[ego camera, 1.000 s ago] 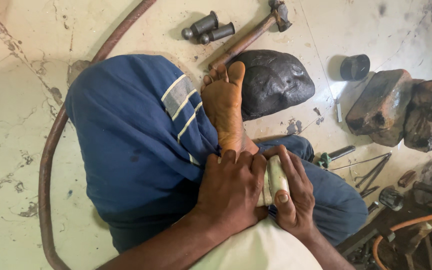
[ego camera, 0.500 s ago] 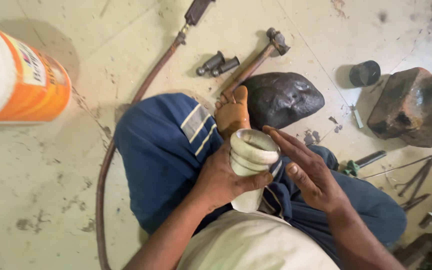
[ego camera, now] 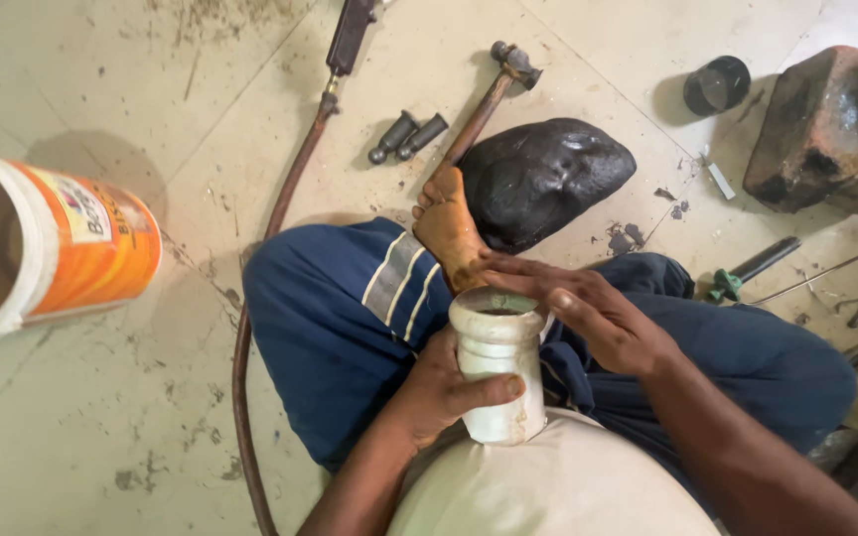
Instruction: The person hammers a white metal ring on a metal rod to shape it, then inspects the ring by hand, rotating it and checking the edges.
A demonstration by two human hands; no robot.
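While the person sits cross-legged on the floor point(ego camera: 131, 437) in blue trousers, the left hand point(ego camera: 439, 392) is wrapped around a white pipe fitting point(ego camera: 499, 367), thumb across its front, holding it upright over the lap at the centre of the view. At about two o'clock from the fitting, the right hand point(ego camera: 588, 308) lies flat and spread, its fingers point(ego camera: 523, 270) stretched over the far rim of the open socket end; it grips nothing. A bare foot point(ego camera: 449, 228) sticks out at twelve o'clock from the fitting, its toes touching a shiny black stone point(ego camera: 548, 179).

Behind the stone, a hammer point(ego camera: 494, 94) with a wooden handle lies slanted, head toward one o'clock. Just beside it at eleven o'clock lie two dark grey bolts point(ego camera: 407, 136). A brown rubber hose point(ego camera: 280, 218) runs from a dark nozzle at twelve o'clock down along the left knee to the bottom edge. At nine o'clock an orange and white bucket point(ego camera: 62, 248) lies tipped, mouth to the left. At two o'clock stand a small black cup point(ego camera: 717, 84) and a rusty metal block point(ego camera: 826, 129); a green-handled tool point(ego camera: 747, 273) lies at three o'clock.
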